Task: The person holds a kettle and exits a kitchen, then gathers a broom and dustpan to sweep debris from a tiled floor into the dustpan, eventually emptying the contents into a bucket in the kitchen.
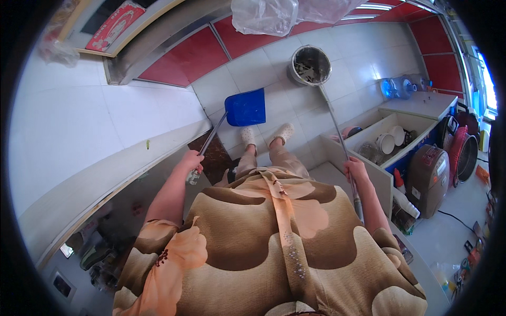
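Observation:
My left hand [192, 161] grips the grey metal handle of a blue dustpan [246, 107]. The dustpan's tray is held over the tiled floor, left of my feet in light clogs [282, 133]. In my right hand [355, 170] is a long metal pole [335, 118], which slants forward to the near side of a round bucket [294, 70]. Whatever is on the pole's far end cannot be made out. Inside the bucket lies scrap-like debris [307, 71].
A white counter [71, 118] runs along the left. On the right, an open cabinet [389, 118] holds bowls [384, 143], near a rice cooker [429, 181] and large blue water bottles [397, 87]. Clear plastic bags [265, 15] hang in at the top. Red panels [185, 59] line the far side.

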Demonstrator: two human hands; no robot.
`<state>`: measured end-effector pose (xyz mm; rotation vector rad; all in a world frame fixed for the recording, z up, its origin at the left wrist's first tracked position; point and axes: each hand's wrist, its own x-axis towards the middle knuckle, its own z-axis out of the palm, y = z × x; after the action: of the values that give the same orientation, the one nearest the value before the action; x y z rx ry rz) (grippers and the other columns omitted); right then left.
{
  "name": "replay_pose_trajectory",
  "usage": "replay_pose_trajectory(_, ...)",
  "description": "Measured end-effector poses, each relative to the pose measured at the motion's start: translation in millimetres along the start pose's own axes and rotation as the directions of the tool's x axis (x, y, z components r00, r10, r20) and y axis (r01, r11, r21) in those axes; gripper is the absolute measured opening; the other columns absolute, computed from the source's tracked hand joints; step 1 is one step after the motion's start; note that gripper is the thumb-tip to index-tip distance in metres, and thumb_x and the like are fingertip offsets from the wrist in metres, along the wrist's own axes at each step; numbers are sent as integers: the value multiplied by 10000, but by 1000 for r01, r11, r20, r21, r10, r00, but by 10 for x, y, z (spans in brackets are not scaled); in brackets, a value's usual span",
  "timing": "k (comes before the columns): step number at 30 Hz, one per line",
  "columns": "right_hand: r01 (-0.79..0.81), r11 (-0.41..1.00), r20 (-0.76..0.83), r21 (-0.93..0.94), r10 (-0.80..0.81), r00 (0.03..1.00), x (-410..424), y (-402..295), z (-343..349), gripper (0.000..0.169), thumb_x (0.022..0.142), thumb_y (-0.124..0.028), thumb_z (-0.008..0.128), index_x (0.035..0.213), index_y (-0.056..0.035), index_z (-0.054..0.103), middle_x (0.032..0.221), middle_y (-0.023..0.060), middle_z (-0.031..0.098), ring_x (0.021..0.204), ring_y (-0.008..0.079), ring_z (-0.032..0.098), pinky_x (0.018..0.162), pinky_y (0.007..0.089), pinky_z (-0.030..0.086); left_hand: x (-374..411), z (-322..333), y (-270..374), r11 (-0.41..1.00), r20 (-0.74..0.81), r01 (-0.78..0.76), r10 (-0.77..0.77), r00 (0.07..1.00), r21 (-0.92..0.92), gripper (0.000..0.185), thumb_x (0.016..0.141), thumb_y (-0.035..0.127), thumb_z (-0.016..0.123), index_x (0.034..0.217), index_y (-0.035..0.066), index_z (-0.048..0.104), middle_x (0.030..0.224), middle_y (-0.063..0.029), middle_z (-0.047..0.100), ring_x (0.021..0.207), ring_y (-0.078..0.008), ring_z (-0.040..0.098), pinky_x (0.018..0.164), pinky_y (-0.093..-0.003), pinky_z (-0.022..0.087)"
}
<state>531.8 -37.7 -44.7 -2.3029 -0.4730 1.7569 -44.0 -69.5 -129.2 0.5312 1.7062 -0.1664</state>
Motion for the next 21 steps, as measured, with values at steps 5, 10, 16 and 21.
replay_pose_trajectory(5,-76,985,75,157,64,995,-76,-151,122,46,810,-123,533,835,-102,500,534,-8,432,381,102,413,315,266,331,-8,58,-140,996,124,3,8,992,-89,217,835,46,497,1040,-24,486,701,-184,598,506,-217,596,404,-335,454)
replay_pose_trajectory(10,-124,983,114,136,109,988,47,-316,293,76,835,-144,512,873,-157,446,516,-29,409,364,100,386,307,262,294,-77,190,-534,981,110,13,9,994,-195,287,809,4,479,1096,0,480,770,-170,596,568,-217,611,438,-335,475)
replay_pose_trajectory(16,3,984,129,-178,21,991,194,-265,209,76,796,-101,499,869,-119,489,517,-17,454,354,117,419,303,274,327,-361,333,-1007,977,140,42,-13,990,-209,159,765,6,478,914,2,534,725,-119,568,569,-215,607,465,-324,485)
replay_pose_trajectory(21,65,951,181,-302,-10,983,145,-266,256,88,771,-64,506,859,-64,508,515,7,446,380,115,428,339,266,351,-539,470,-1478,945,102,93,-63,993,-313,120,772,16,483,887,-1,514,727,-153,590,563,-229,608,460,-329,481)
